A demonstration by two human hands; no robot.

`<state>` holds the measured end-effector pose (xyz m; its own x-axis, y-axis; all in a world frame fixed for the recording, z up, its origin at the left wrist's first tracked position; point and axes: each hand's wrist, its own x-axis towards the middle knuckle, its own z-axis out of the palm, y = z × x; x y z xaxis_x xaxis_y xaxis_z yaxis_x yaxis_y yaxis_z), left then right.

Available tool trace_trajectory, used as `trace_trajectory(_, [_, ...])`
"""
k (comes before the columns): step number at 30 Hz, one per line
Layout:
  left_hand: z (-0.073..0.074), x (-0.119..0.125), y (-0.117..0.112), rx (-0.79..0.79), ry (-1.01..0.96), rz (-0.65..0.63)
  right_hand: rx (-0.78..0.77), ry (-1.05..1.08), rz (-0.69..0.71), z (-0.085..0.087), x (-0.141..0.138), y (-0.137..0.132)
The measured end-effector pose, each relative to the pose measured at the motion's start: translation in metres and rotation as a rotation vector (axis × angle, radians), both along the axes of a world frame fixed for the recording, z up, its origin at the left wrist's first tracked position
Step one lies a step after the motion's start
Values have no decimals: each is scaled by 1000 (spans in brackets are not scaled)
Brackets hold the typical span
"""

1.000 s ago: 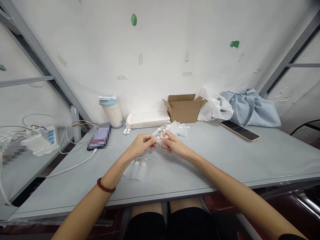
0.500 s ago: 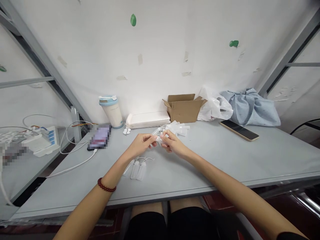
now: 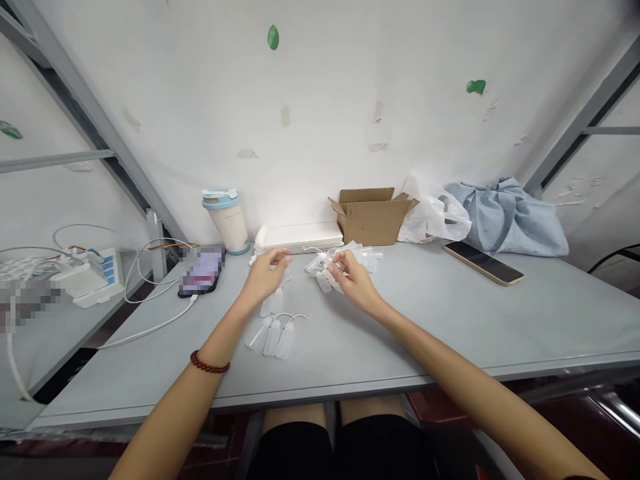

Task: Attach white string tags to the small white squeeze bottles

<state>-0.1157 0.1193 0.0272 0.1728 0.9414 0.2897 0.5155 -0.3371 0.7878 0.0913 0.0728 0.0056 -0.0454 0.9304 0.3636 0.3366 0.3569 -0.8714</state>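
Observation:
My left hand (image 3: pixel 269 272) is over the left-middle of the table with its fingers stretched out and apart, holding nothing that I can see. Close below it lies a small translucent squeeze bottle (image 3: pixel 271 305), partly hidden by the wrist. Further towards me, several similar bottles with thin curved spouts (image 3: pixel 285 340) lie side by side. My right hand (image 3: pixel 353 279) has its fingers closed around a small translucent bottle (image 3: pixel 325 282), mostly covered by them. Right behind that hand, a loose pile of such bottles (image 3: pixel 370 257) lies before the cardboard box.
At the back stand a blue-lidded cup (image 3: pixel 229 223), a flat white stack (image 3: pixel 303 235), an open cardboard box (image 3: pixel 373 223), a white plastic bag (image 3: pixel 433 217) and a blue cloth bundle (image 3: pixel 515 220). Phones lie at left (image 3: pixel 207 270) and right (image 3: pixel 483 263); a charging cable (image 3: pixel 155 332) trails left.
My hands were together over the middle and have parted. The left has moved left and opened; the right stays near the pile. A bottle below my left hand now shows.

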Motion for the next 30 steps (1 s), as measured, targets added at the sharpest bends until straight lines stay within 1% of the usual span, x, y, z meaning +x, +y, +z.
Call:
trace_trajectory(2, [-3,-19,14,123,166,184,-29,-3,-67,-1,3,3])
trace_trajectory(3, [-4,-28,20,148,238,252,-48,-11,-85,-2,4,5])
trace_trajectory(5, [-8,-46,32,160,367,340,-55,-55,-104,-4,6,8])
trace_trajectory(7, [-12,-58,39,157,449,383,-19,-131,-116,-8,6,11])
trace_trajectory(10, [-19,-65,44,162,515,351,33,-249,-135,-12,6,13])
trace_trajectory(13, [-25,-63,45,184,548,293,50,-327,-162,-14,7,13])
trace_trajectory(15, [-28,-62,46,180,551,289,53,-368,-190,-13,7,12])
trace_trajectory(24, [-35,-63,50,89,532,235,39,-511,-282,-8,7,6])
trace_trajectory(26, [-36,-60,50,75,531,220,77,-510,-287,-9,6,6])
trace_trajectory(30, [-37,-52,47,78,530,178,208,-519,-292,-10,3,3])
